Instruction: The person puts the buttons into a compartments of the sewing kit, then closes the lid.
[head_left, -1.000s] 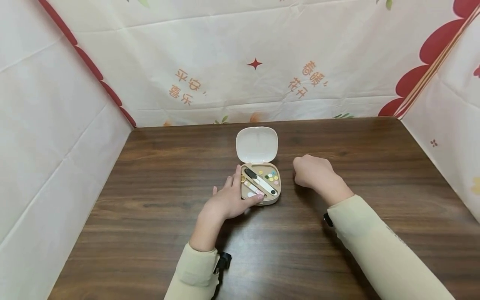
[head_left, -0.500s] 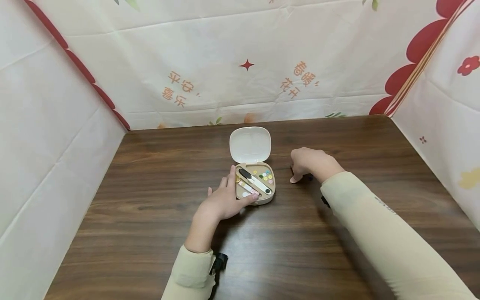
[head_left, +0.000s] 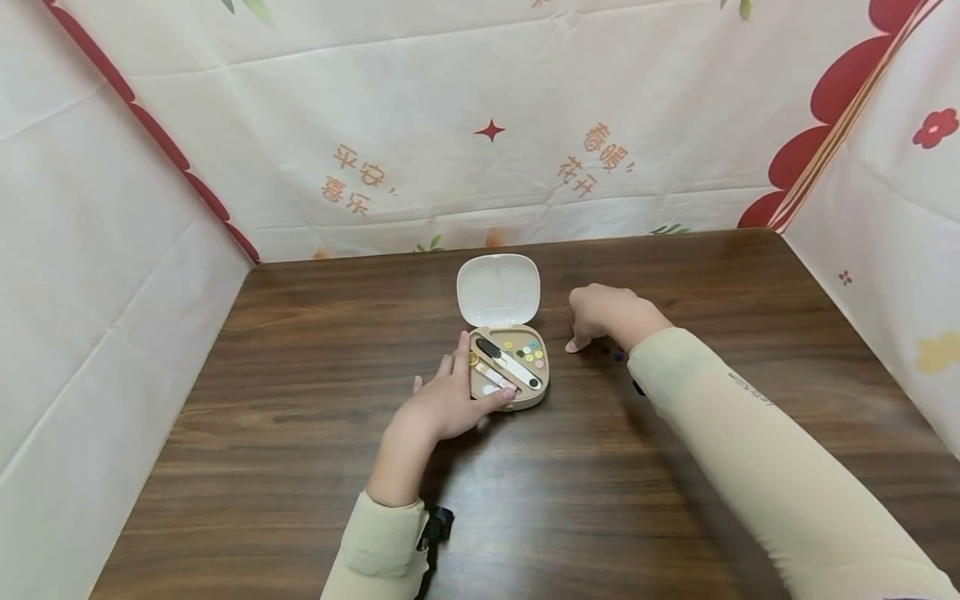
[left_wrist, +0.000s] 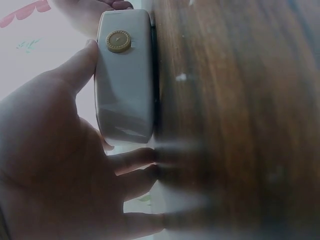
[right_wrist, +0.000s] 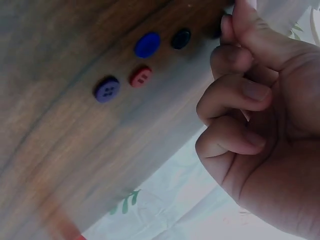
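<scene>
Patterned white cloth [head_left: 420, 100] as backdrop from 9 round to 3 o'clock; below, dark brown table [head_left: 315, 367]; beige sleeves [head_left: 757, 433] in from 4 and 7 o'clock; left hand [head_left: 446, 404] at 8 o'clock of the box base, fingers straight and spread, forefinger along the wall, thumb over the front rim; right hand [head_left: 611, 315] at 2 o'clock, apart from it, rear fingers curled toward the palm, thumb and forefinger tips close together near the right wrist view's 1 o'clock edge; cannot tell whether pinching anything; cream box [head_left: 534, 402] near the head view's middle, lid [head_left: 498, 292] up at its 12 o'clock; inside, apparent thread snips [head_left: 517, 368], long axis from 10 to 4 o'clock, with a pale strip [head_left: 491, 376] alongside; on the front, round gold catch [left_wrist: 118, 41]; on the table, blue button [right_wrist: 147, 45], purple button [right_wrist: 107, 89], black button [right_wrist: 181, 38] and red button [right_wrist: 141, 77], all round, hence without long axis; toward 8 o'clock from the right fingertips in that wrist view, much nearer the right hand than the left; smallest-looking, tray buttons [head_left: 529, 358], about 9 o'clock from the right thumb tip, a strip of table between.
</scene>
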